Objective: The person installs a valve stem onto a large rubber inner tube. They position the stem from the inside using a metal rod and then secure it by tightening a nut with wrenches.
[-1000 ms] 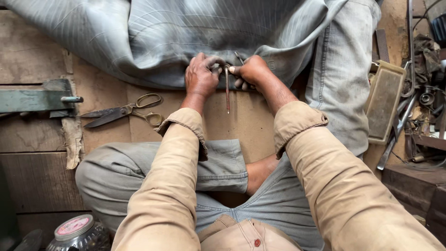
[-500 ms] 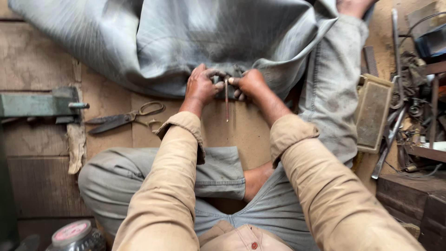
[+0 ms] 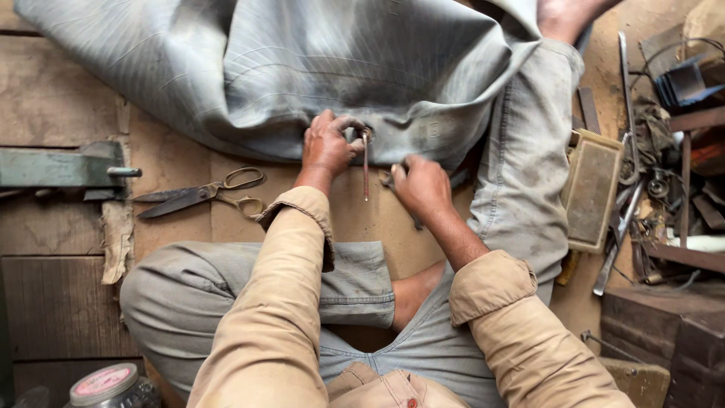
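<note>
The right hand (image 3: 423,187) is being drawn back from the long metal valve stem (image 3: 365,162), fingers curled on a small dark tool (image 3: 387,178); the left hand (image 3: 326,143) is being kept clamped at the stem's base, pinning the grey ribbed rubber inner tube (image 3: 249,68).

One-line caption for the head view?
Left hand pins a valve stem on grey rubber tube; right hand grips a small tool.

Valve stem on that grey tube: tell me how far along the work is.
Done: the grey inner tube lies flat on the wooden floor, its valve stem exposed. In hand: the left hand pins the rubber at the stem's base; the right hand holds a small tool I cannot identify. Left: scissors lie untouched; no patch is visible.
</note>
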